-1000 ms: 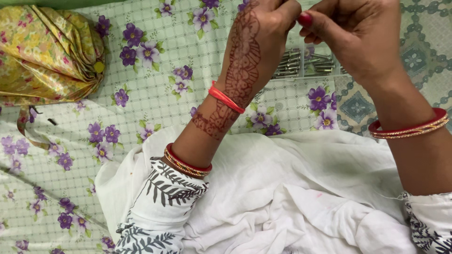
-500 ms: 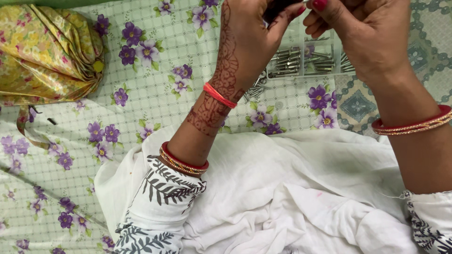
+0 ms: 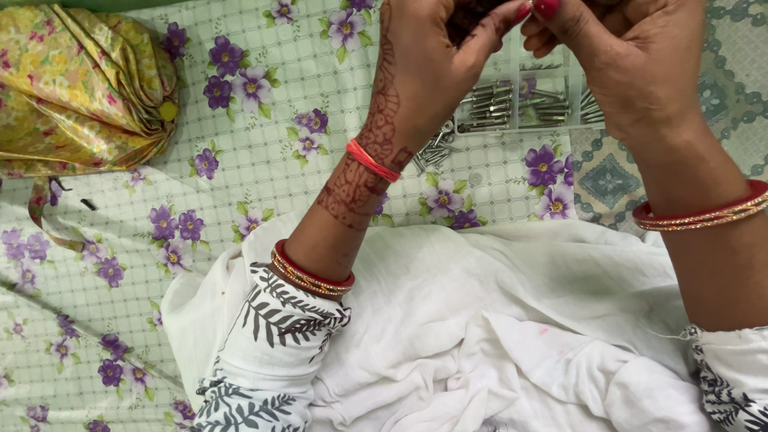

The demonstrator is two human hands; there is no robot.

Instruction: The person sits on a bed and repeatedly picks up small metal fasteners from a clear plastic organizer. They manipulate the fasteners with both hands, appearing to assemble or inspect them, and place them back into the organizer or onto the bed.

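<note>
Both hands have come a little higher and closer together than a moment ago, and the small dark thing between them is now nearly hidden at the top edge. Now the left hand (image 3: 432,56), the one with brown painted patterns, curls its fingers around the small dark thing (image 3: 472,11) and grips it. The right hand (image 3: 624,56) sits just beside it, with its red-nailed fingertips (image 3: 546,8) touching the same spot. I cannot tell if the right hand is pinching the thing or only touching it, because the tips are cut off at the top. Below the hands lies a clear plastic box (image 3: 520,104) with little rooms full of silver metal pins (image 3: 492,102). A few loose pins (image 3: 432,152) lie just beside the box on the sheet. The sheet with purple flowers (image 3: 240,160) covers the bed. A yellow flowery cloth bag (image 3: 80,88) sits far to the left. A white cloth (image 3: 496,320) is bunched up close to the person, under both arms. Red and gold bangles (image 3: 308,276) sit on both wrists, and an orange thread (image 3: 372,160) is tied on the left arm.
</note>
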